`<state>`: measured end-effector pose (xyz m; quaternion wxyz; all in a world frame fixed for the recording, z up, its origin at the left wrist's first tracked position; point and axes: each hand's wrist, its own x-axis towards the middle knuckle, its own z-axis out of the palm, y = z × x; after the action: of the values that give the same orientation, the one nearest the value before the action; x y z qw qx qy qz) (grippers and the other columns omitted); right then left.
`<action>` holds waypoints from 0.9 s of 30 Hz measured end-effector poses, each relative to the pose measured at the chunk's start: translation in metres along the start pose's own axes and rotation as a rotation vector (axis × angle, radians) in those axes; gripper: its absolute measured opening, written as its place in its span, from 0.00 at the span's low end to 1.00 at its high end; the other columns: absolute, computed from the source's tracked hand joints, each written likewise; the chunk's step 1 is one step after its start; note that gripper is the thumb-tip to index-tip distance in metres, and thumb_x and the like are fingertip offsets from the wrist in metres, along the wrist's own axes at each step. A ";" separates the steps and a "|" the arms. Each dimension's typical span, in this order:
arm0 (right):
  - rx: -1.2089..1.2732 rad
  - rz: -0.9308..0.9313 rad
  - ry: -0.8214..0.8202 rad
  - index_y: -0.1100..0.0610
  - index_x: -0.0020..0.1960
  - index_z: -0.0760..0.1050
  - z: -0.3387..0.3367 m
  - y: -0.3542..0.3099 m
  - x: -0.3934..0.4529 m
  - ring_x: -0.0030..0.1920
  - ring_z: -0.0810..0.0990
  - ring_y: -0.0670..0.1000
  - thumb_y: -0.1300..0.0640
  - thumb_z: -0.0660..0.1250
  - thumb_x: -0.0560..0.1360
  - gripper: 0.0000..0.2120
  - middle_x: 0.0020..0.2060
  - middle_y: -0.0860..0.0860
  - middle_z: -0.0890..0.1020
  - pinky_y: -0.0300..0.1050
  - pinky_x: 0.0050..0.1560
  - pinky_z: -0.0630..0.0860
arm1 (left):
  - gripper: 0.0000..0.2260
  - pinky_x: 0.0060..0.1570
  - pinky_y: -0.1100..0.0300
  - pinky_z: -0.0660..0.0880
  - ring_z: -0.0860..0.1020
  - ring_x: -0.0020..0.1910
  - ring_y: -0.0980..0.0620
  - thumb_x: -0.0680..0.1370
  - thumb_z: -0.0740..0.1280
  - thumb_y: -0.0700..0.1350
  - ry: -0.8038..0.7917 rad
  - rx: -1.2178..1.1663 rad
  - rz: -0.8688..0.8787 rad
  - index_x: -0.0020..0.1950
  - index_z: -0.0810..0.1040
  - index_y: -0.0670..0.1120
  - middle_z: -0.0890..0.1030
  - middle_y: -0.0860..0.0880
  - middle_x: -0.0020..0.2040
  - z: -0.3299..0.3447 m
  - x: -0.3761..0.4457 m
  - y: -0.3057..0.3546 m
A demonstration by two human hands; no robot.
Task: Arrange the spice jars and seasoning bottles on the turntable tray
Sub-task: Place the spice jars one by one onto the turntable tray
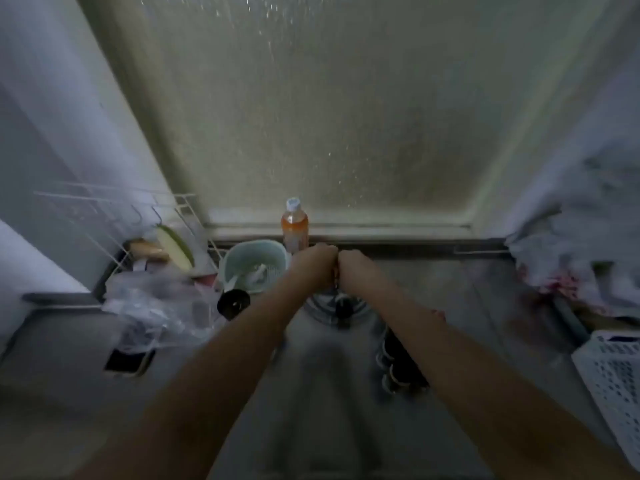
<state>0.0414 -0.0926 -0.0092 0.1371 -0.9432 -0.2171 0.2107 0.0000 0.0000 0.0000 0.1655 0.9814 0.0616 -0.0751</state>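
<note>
My left hand and my right hand are pressed knuckle to knuckle at the back of the counter, fingers curled. A small item shows between them, too blurred to name. Just below the hands lies a round grey turntable tray with a dark bottle on it. A row of dark-capped spice jars lies on the counter under my right forearm. An orange bottle with a white cap stands upright on the window sill behind my left hand.
A pale green basket and a dark round lid sit left of the tray. Crumpled plastic bags, a wire rack and a phone crowd the left side. A white perforated basket and cloth lie at right.
</note>
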 end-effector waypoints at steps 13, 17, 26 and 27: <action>0.136 0.052 0.192 0.58 0.56 0.72 0.142 0.035 -0.003 0.54 0.74 0.62 0.58 0.54 0.80 0.10 0.53 0.60 0.78 0.54 0.51 0.72 | 0.17 0.51 0.49 0.73 0.75 0.56 0.42 0.77 0.62 0.44 -0.025 -0.185 0.021 0.65 0.68 0.45 0.72 0.43 0.63 0.158 -0.012 -0.059; 0.130 0.006 0.371 0.60 0.51 0.74 0.165 0.047 0.006 0.52 0.73 0.61 0.55 0.56 0.80 0.11 0.50 0.59 0.80 0.55 0.50 0.71 | 0.10 0.44 0.51 0.71 0.76 0.49 0.42 0.79 0.58 0.44 0.081 -0.237 0.064 0.59 0.72 0.43 0.72 0.43 0.58 0.177 -0.007 -0.068; 0.018 -0.008 0.690 0.56 0.40 0.73 0.211 0.060 0.008 0.44 0.76 0.58 0.50 0.51 0.78 0.16 0.39 0.55 0.81 0.46 0.40 0.61 | 0.13 0.25 0.59 0.60 0.70 0.26 0.46 0.76 0.53 0.50 0.553 -0.184 0.118 0.34 0.67 0.46 0.74 0.45 0.35 0.222 -0.014 -0.081; -0.002 -0.019 0.669 0.56 0.42 0.72 0.213 0.059 0.007 0.46 0.76 0.57 0.51 0.51 0.79 0.15 0.42 0.55 0.81 0.46 0.41 0.62 | 0.12 0.25 0.60 0.58 0.68 0.25 0.47 0.76 0.53 0.50 0.580 -0.183 0.123 0.34 0.65 0.48 0.72 0.46 0.33 0.225 -0.017 -0.083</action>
<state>-0.0296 -0.1053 -0.2183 0.2019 -0.9582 -0.1689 -0.1119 -0.0574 0.0011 -0.2331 0.2328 0.9449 0.0530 0.2240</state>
